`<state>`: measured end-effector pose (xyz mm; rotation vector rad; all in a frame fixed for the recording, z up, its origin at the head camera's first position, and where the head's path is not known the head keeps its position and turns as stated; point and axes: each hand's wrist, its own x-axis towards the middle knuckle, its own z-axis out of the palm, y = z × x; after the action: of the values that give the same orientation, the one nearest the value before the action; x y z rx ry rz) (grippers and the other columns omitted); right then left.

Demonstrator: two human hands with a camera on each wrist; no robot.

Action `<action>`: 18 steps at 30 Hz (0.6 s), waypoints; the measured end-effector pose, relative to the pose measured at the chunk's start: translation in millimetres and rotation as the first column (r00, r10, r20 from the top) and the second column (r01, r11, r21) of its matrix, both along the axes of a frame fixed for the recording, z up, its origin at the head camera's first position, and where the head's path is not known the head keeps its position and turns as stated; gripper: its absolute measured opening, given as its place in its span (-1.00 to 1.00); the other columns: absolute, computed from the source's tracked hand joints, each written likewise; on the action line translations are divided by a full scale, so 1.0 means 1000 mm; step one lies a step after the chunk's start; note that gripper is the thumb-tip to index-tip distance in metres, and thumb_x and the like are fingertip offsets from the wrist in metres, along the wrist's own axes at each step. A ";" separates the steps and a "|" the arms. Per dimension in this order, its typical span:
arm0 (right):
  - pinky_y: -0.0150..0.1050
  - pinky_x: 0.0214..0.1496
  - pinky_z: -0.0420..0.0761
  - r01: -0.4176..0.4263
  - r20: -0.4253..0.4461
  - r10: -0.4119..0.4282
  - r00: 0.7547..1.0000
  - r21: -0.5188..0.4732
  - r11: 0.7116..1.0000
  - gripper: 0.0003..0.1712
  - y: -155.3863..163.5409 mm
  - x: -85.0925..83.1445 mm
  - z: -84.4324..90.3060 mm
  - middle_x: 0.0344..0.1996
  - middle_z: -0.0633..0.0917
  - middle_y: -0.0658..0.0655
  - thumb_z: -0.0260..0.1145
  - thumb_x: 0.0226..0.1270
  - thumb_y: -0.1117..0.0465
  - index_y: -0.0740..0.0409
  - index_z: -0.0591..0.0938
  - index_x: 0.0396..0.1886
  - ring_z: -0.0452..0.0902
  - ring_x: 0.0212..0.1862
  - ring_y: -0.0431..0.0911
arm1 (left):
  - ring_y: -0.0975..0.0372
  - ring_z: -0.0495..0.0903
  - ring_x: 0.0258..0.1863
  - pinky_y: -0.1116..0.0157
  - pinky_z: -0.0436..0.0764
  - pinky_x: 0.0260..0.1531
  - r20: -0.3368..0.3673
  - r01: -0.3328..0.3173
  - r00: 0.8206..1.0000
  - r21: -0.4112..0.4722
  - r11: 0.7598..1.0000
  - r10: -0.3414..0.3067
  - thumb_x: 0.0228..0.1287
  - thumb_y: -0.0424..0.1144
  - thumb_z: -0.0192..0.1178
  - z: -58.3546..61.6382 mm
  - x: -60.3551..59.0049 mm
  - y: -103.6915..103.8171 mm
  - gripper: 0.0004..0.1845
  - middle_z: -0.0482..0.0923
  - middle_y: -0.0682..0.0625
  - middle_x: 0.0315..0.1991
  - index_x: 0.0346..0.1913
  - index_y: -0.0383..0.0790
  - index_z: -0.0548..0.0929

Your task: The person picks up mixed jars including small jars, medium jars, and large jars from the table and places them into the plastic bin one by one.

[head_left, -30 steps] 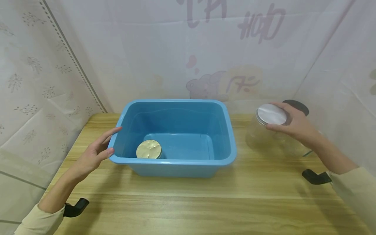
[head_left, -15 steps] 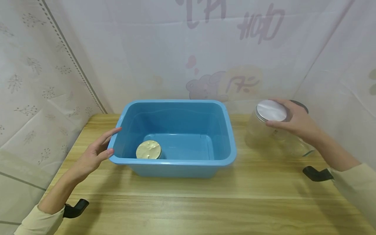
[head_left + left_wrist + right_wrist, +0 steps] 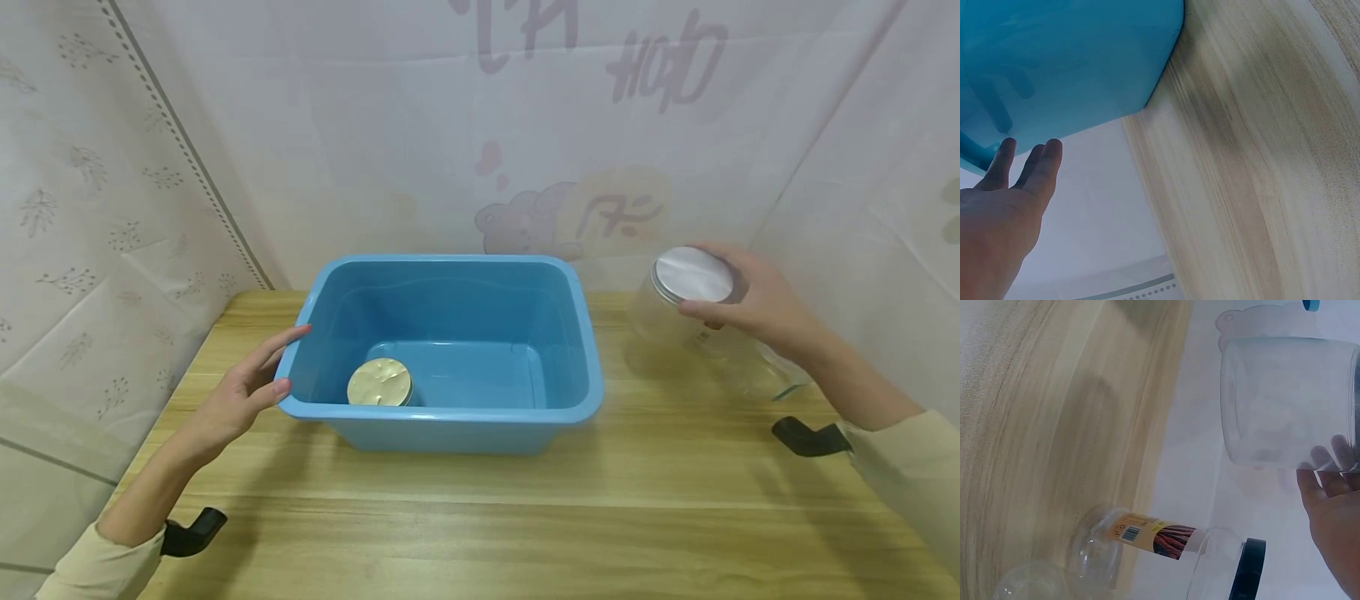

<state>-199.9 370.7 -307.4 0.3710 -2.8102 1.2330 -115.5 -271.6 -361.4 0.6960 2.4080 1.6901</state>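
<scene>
My right hand (image 3: 750,304) grips a clear plastic jar (image 3: 671,312) by its silver lid (image 3: 692,275) and holds it lifted above the table, right of the blue tub (image 3: 450,410). In the right wrist view that clear jar (image 3: 1285,400) hangs off the wood, fingers (image 3: 1329,487) round its top. My left hand (image 3: 240,392) rests with straight fingers against the tub's left rim; in the left wrist view its fingers (image 3: 1029,169) touch the blue tub (image 3: 1066,69) wall. A gold-lidded jar (image 3: 380,382) stands inside the tub, front left.
Another clear jar (image 3: 1166,540) with a black lid (image 3: 1247,569) and a printed label stands on the table behind my right hand, with more clear jars (image 3: 765,375) beside it. White curtains close in the table's back and sides. The wooden table (image 3: 480,517) stretches in front of the tub.
My right hand has lifted the silver-lidded jar up off the table. The left hand and the tub have stayed still.
</scene>
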 end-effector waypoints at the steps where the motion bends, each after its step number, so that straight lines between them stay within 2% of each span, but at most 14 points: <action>1: -0.24 -0.32 0.65 -0.008 0.001 0.008 1.000 -0.015 1.000 -0.05 0.000 0.000 0.000 0.25 0.42 0.11 0.56 0.22 0.22 -0.08 0.32 0.56 0.43 -0.03 0.03 | 0.30 0.38 0.30 0.33 0.52 0.04 -0.001 -0.001 1.000 -0.001 1.000 0.001 0.53 -0.47 -0.04 0.000 0.000 0.000 -0.31 0.02 -0.33 0.55 0.62 -0.02 0.14; 7: -0.18 -0.35 0.69 -0.029 0.020 0.030 0.999 -0.065 0.997 -0.06 -0.002 -0.001 0.002 0.24 0.41 0.08 0.53 0.24 0.31 -0.04 0.30 0.57 0.50 -0.07 -0.01 | 0.30 0.39 0.30 0.33 0.52 0.03 0.000 0.000 1.000 0.003 1.000 0.000 0.52 -0.47 -0.04 -0.001 0.000 0.000 -0.31 0.02 -0.33 0.55 0.62 -0.02 0.14; 11: -0.26 -0.30 0.66 -0.025 0.012 0.025 1.000 -0.044 0.999 -0.04 -0.002 -0.002 0.003 0.27 0.39 0.11 0.54 0.23 0.29 -0.12 0.30 0.57 0.45 -0.02 -0.01 | 0.30 0.39 0.29 0.32 0.52 0.03 -0.001 0.002 1.000 0.003 1.000 -0.002 0.53 -0.47 -0.04 0.000 0.000 0.000 -0.31 0.03 -0.35 0.54 0.62 -0.02 0.14; 18: -0.24 -0.33 0.66 -0.016 0.014 0.016 1.000 -0.036 0.999 -0.04 -0.005 -0.003 0.007 0.28 0.38 0.10 0.54 0.22 0.32 -0.08 0.31 0.56 0.44 -0.03 0.00 | 0.32 0.39 0.28 0.31 0.53 0.02 0.001 -0.005 1.000 -0.006 1.000 0.005 0.53 -0.46 -0.03 0.000 0.000 -0.001 -0.31 0.03 -0.35 0.54 0.62 0.00 0.14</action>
<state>-203.2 365.6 -300.2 0.3847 -2.7982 1.2929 -115.7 -272.2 -361.2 0.6880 2.4157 1.6836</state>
